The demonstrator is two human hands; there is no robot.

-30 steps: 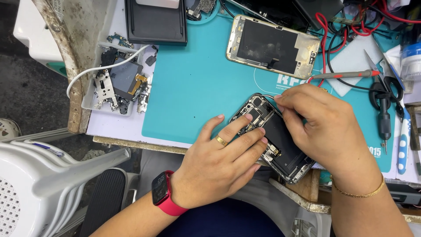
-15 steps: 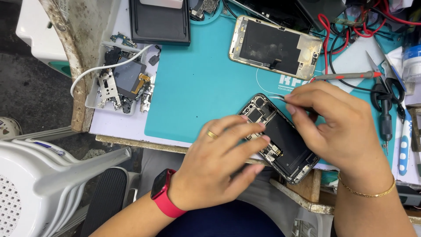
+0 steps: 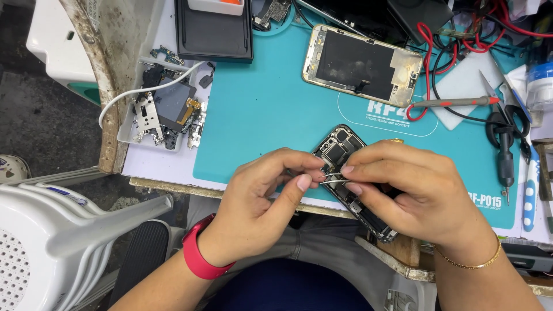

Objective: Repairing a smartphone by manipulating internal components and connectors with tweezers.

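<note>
Both hands meet over an opened smartphone that lies face down and tilted at the near edge of a teal repair mat, its bare circuit boards and camera module showing at the upper end. The left hand, with a red watch band on the wrist, pinches the tip of a thin pair of metal tweezers between thumb and forefinger. The right hand, wearing a thin gold bracelet, grips the same tweezers from the other side with its fingertips and covers the lower part of the phone. Farther back on the mat lies a 2nd phone frame, gold-edged and dark inside. A small white tray of loose parts sits at the mat's left, and a black screwdriver rests at the right near a red-tipped probe.
</note>
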